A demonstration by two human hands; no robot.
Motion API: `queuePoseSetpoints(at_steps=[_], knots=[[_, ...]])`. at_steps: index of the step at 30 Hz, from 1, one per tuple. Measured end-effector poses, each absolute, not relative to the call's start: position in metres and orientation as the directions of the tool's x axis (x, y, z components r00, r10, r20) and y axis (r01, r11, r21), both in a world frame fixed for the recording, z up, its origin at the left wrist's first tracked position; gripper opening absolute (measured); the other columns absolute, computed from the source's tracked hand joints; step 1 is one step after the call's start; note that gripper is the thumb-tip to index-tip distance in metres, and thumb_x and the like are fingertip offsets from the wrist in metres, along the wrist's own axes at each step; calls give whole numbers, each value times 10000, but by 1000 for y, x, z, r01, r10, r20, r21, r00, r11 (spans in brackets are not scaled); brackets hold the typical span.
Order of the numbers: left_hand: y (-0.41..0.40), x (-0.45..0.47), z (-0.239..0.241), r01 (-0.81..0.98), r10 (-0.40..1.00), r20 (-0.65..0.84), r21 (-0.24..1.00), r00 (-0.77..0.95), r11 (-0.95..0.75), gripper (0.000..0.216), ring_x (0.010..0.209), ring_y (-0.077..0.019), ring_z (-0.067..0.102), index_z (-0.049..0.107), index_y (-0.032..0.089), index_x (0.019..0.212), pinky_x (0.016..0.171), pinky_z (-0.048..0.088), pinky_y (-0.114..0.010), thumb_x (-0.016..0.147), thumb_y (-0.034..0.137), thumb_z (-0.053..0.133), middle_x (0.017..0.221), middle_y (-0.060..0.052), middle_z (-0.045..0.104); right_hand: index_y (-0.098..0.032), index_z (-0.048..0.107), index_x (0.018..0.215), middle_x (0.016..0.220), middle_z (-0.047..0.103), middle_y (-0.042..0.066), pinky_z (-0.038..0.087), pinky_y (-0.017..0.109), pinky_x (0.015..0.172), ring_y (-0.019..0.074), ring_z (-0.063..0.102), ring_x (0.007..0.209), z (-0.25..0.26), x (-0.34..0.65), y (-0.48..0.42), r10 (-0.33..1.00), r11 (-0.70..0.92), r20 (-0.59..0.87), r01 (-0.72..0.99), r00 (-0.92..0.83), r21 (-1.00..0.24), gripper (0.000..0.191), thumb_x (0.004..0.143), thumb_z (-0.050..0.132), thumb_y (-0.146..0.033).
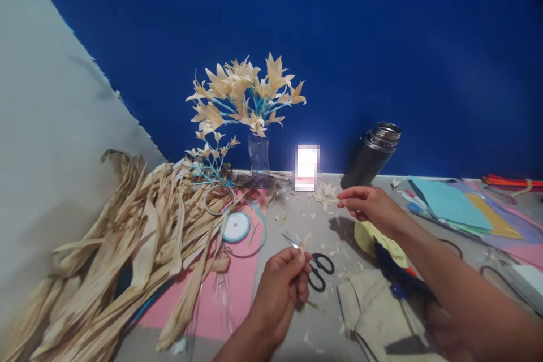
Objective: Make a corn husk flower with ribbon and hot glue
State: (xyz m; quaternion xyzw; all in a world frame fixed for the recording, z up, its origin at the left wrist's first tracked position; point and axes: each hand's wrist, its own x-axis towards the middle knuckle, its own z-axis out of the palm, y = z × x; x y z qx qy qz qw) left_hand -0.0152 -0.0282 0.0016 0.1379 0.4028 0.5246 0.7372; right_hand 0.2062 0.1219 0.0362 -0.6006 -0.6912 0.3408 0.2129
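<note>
My left hand [282,280] is closed, thumb against fingers, pinching a small pale dried-husk flower [304,241] whose petals show above the thumb. Partly hidden behind this hand are black-handled scissors [322,271], their blades pointing up and left. My right hand [367,206] is raised farther back, its fingertips pressed together beside a little heap of cut husk petals [324,192]. Whatever lies between those fingertips is too small to make out. Past the hands, a clear vase [258,155] carries husk flowers [250,87] on light blue stems.
Long dried husks [139,249] pile up on the left, partly over a pink sheet [241,300]. A ribbon spool [236,227] lies beside them. A dark flask [369,155] leans at the wall, near a bright blurred screen [306,167]. Coloured sheets [452,203] and cloth [373,305] are on the right.
</note>
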Motion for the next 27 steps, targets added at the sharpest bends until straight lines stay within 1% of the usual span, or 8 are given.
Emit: queuePoseSetpoints(at_steps=[3,6,8,10,12,17,22,27], knots=[[-28,-13,3,-661,888,-445,633,115,403,440,434,-23,374,646,132,791,434,261,-190,599,386,951,663,29,605,-161,774,1006,880,808,71,504,265,571,145,674,625,37,212,99,975,60,-113,717,-191,-695,234,911,608,-296],[-29,-10,1,-661,888,-444,631,124,407,444,436,-23,372,643,136,790,431,255,-186,588,377,957,658,33,601,-157,760,838,797,773,49,537,291,692,159,682,701,27,214,115,978,72,-124,823,-170,-563,145,903,646,-219],[-30,-9,0,-661,889,-438,630,131,407,442,436,-23,371,639,137,785,431,256,-186,591,376,956,660,33,599,-145,744,929,919,760,56,572,342,783,188,702,829,19,211,138,980,80,-125,883,-155,-463,137,947,675,-262],[-31,-9,-1,-661,895,-428,635,128,399,434,435,-23,373,632,137,774,432,263,-190,601,376,951,670,28,603,-161,695,1154,1155,717,72,594,413,863,218,702,986,12,204,160,980,105,-120,921,-161,-375,249,987,672,-343],[-30,-10,-2,-664,898,-424,637,122,391,428,433,-24,373,629,137,759,431,263,-194,610,383,945,677,24,607,-187,639,1284,1301,660,92,591,459,915,241,681,1087,6,195,176,975,150,-114,942,-192,-300,339,1000,659,-370],[-27,-16,-3,-670,889,-445,629,107,395,435,435,-29,370,667,126,783,433,258,-199,607,418,938,661,26,599,-198,633,1305,1331,647,100,585,464,931,247,673,1110,-6,177,189,958,222,-148,961,-246,-165,347,1001,656,-363],[-27,-15,-5,-671,876,-464,609,131,422,401,435,-28,362,652,136,777,440,232,-202,631,393,923,651,30,588,-200,637,1298,1328,650,100,584,463,933,243,673,1106,-12,176,191,968,185,-139,970,-207,-156,336,1005,649,-365],[-27,-13,-6,-664,876,-459,611,146,431,418,435,-32,360,642,140,774,439,226,-209,620,404,926,648,30,584,-205,646,1288,1330,651,94,583,456,934,250,671,1115,-8,184,198,990,83,-85,945,-115,-317,331,1001,655,-368]])
